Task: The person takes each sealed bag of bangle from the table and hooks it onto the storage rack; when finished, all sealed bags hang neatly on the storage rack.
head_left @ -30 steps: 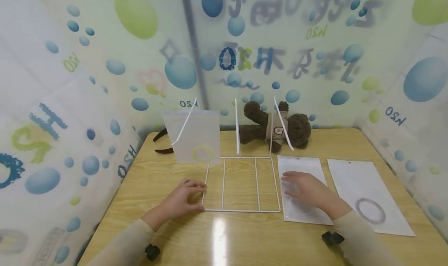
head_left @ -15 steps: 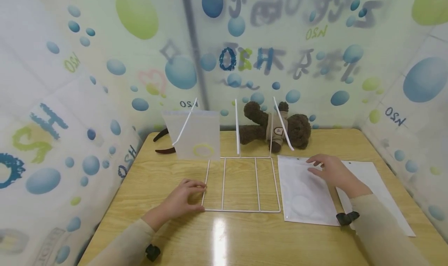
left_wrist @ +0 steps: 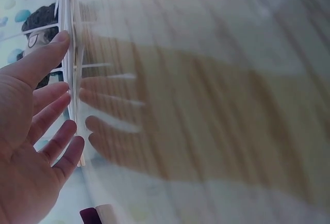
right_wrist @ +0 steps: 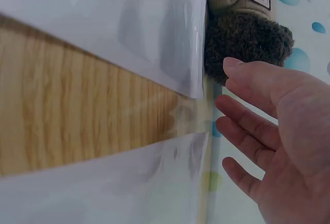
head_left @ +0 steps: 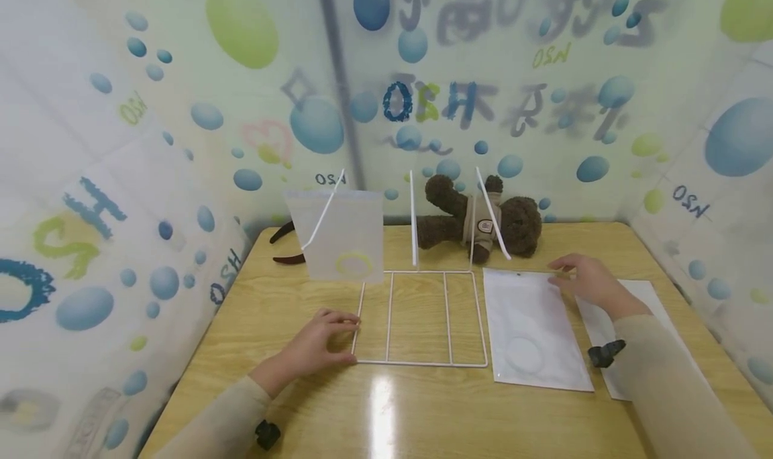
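Note:
A white wire rack stands on the table, with three slanted prongs rising at its back. My left hand rests at the left side of its base, fingers relaxed and thumb at the front corner. From the rack's left prong hangs a translucent white zip bag with a yellow ring showing through it. Right of the rack lies a flat white zip bag, a pale ring showing inside. At its upper right corner hovers my right hand, thumb and fingers apart in the right wrist view. My right forearm partly covers a second white bag.
A brown teddy bear in a beige top lies behind the rack. Two dark curved pieces show at the back left, partly behind the hanging bag. Patterned curtains enclose the wooden table at the back and sides.
My right hand has moved from over the nearer lying bag to its upper right corner. My left hand has stayed at the rack, and the view has shifted slightly.

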`<state>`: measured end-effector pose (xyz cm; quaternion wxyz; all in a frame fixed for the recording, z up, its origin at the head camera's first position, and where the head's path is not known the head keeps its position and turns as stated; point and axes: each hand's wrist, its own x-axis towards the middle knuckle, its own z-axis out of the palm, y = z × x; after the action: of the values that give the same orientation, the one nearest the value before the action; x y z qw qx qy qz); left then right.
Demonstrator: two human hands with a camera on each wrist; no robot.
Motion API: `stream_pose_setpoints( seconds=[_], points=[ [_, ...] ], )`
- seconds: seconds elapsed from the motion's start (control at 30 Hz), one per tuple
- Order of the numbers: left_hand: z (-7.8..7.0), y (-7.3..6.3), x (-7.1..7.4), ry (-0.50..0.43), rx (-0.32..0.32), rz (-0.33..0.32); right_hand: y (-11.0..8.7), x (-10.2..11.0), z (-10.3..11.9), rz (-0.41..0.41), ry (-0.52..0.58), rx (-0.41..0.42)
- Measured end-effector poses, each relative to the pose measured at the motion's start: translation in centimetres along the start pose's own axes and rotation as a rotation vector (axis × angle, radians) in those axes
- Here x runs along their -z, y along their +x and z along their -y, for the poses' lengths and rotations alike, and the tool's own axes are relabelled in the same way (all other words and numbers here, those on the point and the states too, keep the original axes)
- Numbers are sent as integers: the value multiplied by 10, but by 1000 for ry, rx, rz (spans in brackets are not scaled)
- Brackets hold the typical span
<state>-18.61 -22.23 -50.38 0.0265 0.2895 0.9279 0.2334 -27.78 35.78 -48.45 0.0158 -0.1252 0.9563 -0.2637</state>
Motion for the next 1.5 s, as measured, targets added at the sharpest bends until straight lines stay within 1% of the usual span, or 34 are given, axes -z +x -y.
stream_pose_setpoints(
  seconds=[0.17, 0.4, 0.7, 0.8, 1.1, 1.2, 1.33, 1.5],
  points=[
    [1, 1, 0, 7, 16, 23, 5, -1, -10, 14, -15, -16],
    [-1, 2, 2, 7, 1, 15, 10, -2, -15, 43, -26, -20],
    [-1, 3, 1, 17, 4, 26, 14, -2, -24, 89, -19, -40],
    [-1, 3, 1, 16, 6, 31, 15, -1, -25, 96, -21, -34],
    [0, 2, 1, 26, 7, 26, 16, 0, -29, 63, -39, -39],
    [0, 3, 2, 32, 8, 30, 14, 0, -27, 48, -54, -59],
    [0, 3, 2, 41, 3, 29, 12, -1, -24, 33, -32, -77],
    [-1, 3, 2, 40, 0, 26, 5, -2, -19, -10, 2, -51]
  ],
)
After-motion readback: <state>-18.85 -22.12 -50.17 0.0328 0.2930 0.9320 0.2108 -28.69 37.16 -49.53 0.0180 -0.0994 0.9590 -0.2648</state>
